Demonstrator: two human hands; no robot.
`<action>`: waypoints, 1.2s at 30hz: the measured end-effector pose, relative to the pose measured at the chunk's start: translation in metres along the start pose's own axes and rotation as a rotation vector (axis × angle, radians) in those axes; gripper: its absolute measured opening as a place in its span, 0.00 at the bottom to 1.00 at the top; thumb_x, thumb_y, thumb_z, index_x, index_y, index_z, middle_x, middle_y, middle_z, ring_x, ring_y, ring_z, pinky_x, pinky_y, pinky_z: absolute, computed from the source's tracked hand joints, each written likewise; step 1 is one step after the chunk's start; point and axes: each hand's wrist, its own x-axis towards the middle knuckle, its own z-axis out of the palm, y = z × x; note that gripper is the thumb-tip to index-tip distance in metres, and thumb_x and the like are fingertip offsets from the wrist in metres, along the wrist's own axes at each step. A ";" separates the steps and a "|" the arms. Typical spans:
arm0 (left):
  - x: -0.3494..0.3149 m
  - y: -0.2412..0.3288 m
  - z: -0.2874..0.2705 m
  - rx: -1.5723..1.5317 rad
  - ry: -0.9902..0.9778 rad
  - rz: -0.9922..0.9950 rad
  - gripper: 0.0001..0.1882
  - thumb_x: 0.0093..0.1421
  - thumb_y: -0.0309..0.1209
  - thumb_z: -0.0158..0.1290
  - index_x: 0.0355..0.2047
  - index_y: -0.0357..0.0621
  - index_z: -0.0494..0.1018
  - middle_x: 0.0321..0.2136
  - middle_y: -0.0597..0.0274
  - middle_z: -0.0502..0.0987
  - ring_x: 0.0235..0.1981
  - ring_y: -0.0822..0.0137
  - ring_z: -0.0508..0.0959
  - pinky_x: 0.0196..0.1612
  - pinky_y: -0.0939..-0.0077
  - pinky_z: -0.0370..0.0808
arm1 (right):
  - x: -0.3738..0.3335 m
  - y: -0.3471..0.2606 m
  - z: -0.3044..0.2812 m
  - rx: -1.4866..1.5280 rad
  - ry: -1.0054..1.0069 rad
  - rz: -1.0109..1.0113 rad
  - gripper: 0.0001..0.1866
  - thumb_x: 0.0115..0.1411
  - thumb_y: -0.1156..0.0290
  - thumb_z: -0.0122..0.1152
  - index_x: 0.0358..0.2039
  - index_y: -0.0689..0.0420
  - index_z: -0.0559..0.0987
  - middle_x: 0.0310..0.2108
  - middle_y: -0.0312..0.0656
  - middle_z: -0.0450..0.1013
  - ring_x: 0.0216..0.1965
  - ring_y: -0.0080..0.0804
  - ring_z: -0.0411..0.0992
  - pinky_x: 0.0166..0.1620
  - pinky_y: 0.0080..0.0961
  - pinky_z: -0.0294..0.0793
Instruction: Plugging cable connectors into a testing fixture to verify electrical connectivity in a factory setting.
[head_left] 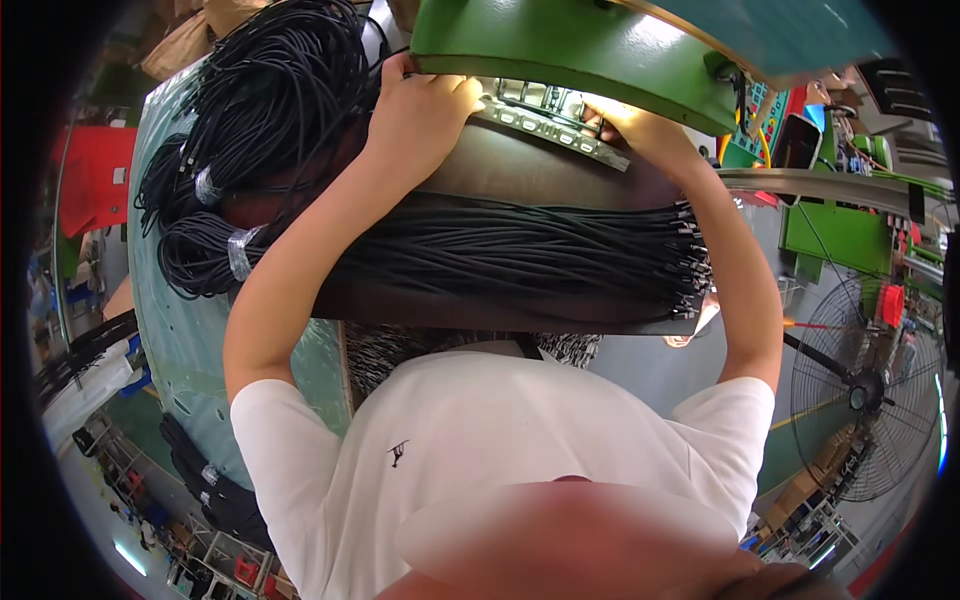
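Observation:
A metal mould plate (560,132) with a row of small recesses lies lit beneath the overhanging green machine (580,60). My left hand (425,112) is at the plate's left end, fingers closed beside the black cables; what they grip is hidden. At the other end, my right hand (640,125) has its fingers curled in under the machine's edge, and whatever it pinches is too small to name. Between both hands, thin dark pieces rest along the back of the plate. Nearer my body, a long bundle of black cables (500,240) lies crosswise, its metal connectors (690,260) at the right.
Coiled black cables (270,90) are heaped at the left, with tied bundles (205,255) below them on a green-covered table (200,350). A floor fan (862,390) stands at the right. A control panel (755,130) with buttons sits beside the machine, near a metal rail (820,182).

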 end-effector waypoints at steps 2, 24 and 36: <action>0.003 0.008 -0.010 -0.067 -0.078 -0.066 0.14 0.59 0.40 0.58 0.43 0.49 0.78 0.41 0.69 0.78 0.41 0.66 0.77 0.47 0.64 0.66 | -0.010 0.009 0.001 -0.561 0.135 -0.304 0.19 0.65 0.55 0.56 0.31 0.60 0.80 0.26 0.48 0.76 0.27 0.44 0.75 0.35 0.35 0.75; -0.048 0.061 -0.057 -0.673 -0.086 -0.107 0.08 0.56 0.35 0.61 0.31 0.46 0.79 0.28 0.67 0.76 0.32 0.63 0.74 0.36 0.70 0.71 | -0.031 0.012 0.020 -0.990 0.185 -0.646 0.16 0.58 0.61 0.62 0.43 0.54 0.78 0.34 0.39 0.76 0.38 0.37 0.77 0.41 0.32 0.77; -0.008 0.084 -0.083 -0.834 -0.611 -0.045 0.17 0.58 0.42 0.58 0.28 0.39 0.73 0.24 0.50 0.75 0.27 0.48 0.77 0.30 0.58 0.72 | -0.067 0.006 0.016 -0.695 -0.011 -0.555 0.11 0.60 0.68 0.61 0.43 0.55 0.77 0.38 0.41 0.75 0.43 0.43 0.74 0.46 0.35 0.74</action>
